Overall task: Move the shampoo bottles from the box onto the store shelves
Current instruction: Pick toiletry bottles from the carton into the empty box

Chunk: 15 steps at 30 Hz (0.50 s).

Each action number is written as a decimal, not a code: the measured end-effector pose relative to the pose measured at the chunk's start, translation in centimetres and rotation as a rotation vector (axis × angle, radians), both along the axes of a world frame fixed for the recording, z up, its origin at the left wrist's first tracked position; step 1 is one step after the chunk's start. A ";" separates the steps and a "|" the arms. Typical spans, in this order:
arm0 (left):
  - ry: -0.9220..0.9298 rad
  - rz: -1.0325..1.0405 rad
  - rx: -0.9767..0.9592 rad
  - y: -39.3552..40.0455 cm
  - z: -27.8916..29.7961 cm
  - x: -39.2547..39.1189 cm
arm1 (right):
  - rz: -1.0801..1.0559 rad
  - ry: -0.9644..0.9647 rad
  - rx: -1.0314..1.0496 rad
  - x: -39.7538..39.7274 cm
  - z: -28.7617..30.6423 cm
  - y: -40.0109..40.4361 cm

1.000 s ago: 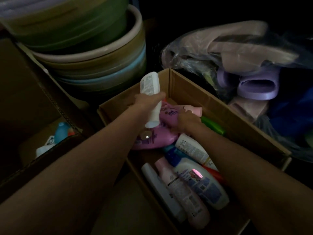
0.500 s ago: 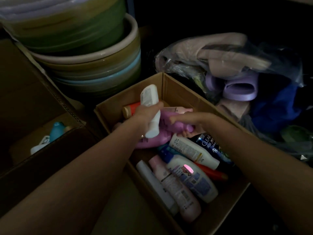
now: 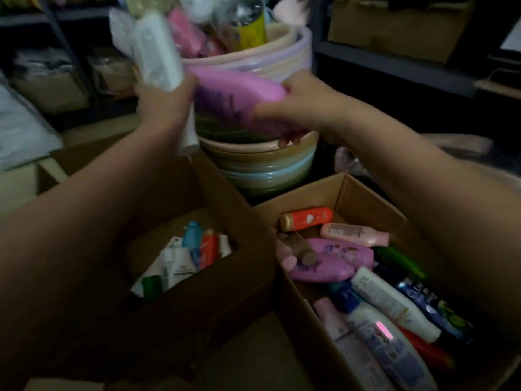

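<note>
Both bottles have risen clear of the box (image 3: 366, 190): our left hand (image 3: 166, 104) grips the white bottle (image 3: 158, 48), our right hand (image 3: 303, 107) the purple bottle (image 3: 239, 98). We should hold both firmly and carry them level toward the shelves (image 3: 394, 63).

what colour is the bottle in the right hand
Purple plastic bottle with a darker print, held in the right hand; head view.

One camera is sitting on the person's head and looking forward and down. It is looking along both bare arms, which are coming in from the bottom corners of the frame. It is very near the two cardboard boxes (image 3: 363, 198) in the lower half. The stack of bowls (image 3: 262, 162) is sitting in the middle, a bit farther off. The shelves (image 3: 394, 63) are showing along the top, blurry and dim.
</note>
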<state>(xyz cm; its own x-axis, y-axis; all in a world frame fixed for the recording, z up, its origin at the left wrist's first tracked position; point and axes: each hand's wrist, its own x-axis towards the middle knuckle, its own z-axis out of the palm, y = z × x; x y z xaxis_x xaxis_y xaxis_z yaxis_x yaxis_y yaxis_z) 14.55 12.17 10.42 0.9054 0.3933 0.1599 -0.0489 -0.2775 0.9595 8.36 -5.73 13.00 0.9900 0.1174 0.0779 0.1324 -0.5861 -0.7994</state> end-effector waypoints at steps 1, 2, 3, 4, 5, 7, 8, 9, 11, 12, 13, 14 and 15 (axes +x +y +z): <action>0.149 0.037 0.040 2.3 -1.2 0.2 | 0.042 -0.066 -0.179 0.6 0.3 2.1; 0.304 0.036 0.068 4.5 -2.8 0.5 | 0.088 -0.130 -0.356 1.2 0.1 4.2; 0.472 0.019 0.137 6.4 -4.5 0.8 | 0.138 -0.187 -0.515 1.6 -0.3 6.3; 0.641 -0.026 0.221 7.9 -6.1 0.7 | 0.194 -0.214 -0.636 2.0 -1.3 8.3; 0.777 -0.083 0.308 8.8 -7.5 0.2 | 0.247 -0.217 -0.705 2.3 -2.5 10.1; 0.954 -0.209 0.437 9.5 -10.0 -0.8 | 0.333 -0.159 -0.791 2.8 -5.9 12.9; 1.014 -0.262 0.489 9.6 -11.4 -1.2 | 0.361 -0.118 -0.822 2.9 -7.9 13.9; 1.061 -0.306 0.518 9.7 -12.4 -1.4 | 0.382 -0.086 -0.848 3.0 -9.8 14.6; 1.092 -0.358 0.582 9.6 -13.8 -1.6 | 0.437 -0.057 -0.895 3.3 -12.9 15.6; 1.086 -0.370 0.605 9.7 -14.2 -1.4 | 0.473 -0.052 -0.919 3.5 -13.9 15.8; 1.095 -0.375 0.629 9.7 -14.4 -1.2 | 0.505 -0.039 -0.938 3.5 -14.5 15.9; 1.106 -0.379 0.653 9.7 -14.2 -1.2 | 0.533 -0.009 -0.947 3.6 -14.8 15.9; 1.095 -0.382 0.676 9.7 -13.9 -1.2 | 0.561 0.018 -0.957 3.6 -14.8 15.7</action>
